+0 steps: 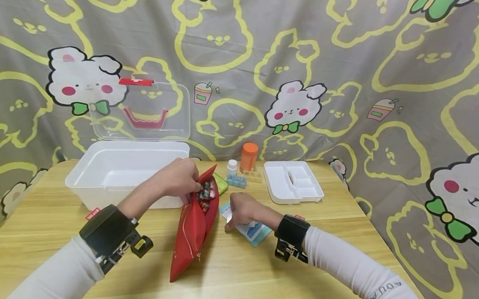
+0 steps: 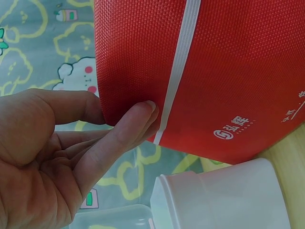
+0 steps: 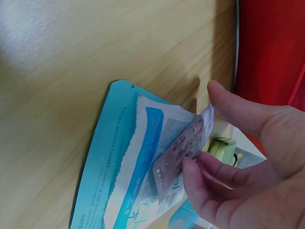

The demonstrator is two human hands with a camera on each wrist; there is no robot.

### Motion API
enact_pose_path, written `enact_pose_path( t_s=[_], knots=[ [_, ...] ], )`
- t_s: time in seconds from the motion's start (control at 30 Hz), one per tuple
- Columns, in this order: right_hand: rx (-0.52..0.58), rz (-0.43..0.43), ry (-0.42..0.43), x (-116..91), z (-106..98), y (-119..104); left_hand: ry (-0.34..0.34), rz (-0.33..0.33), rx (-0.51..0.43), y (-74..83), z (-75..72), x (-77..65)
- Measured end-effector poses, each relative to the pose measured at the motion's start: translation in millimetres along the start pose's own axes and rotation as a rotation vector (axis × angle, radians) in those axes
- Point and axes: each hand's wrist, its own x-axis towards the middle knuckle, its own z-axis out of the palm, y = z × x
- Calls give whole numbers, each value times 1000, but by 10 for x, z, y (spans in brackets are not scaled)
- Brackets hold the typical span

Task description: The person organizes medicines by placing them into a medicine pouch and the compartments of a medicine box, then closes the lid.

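The left hand (image 1: 183,178) pinches the upper edge of a red pouch (image 1: 191,232) between thumb and fingers, holding it tilted above the table (image 1: 128,280), its mouth parted on small packs (image 1: 204,191). The right hand (image 1: 245,208) has bent fingers at a white packet (image 3: 140,176) bearing a small purplish sachet (image 3: 176,155), both over a teal packet (image 3: 102,162) on the table; whether it grips them I cannot tell. Beyond stand a white bottle (image 1: 232,167), an orange bottle (image 1: 249,159) and, rightward, a divided white tray (image 1: 282,193); a lidded box (image 1: 78,177) sits left.
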Motion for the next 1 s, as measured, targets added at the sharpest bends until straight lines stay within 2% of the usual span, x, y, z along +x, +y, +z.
enact_pose_path(
  t_s=[0.47, 0.57, 0.8, 1.0],
  knots=[
    [75, -55, 48, 20, -50, 40, -2, 9, 3, -5, -2, -3],
    [84, -73, 88, 16, -64, 42, -4, 10, -2, -9, -4, -3],
    [55, -111, 265, 54, -55, 68, -1, 12, -6, -16, -7, -7],
    [73, -109, 287, 79, -66, 94, 2, 9, 1, -18, -7, -13]
  ],
)
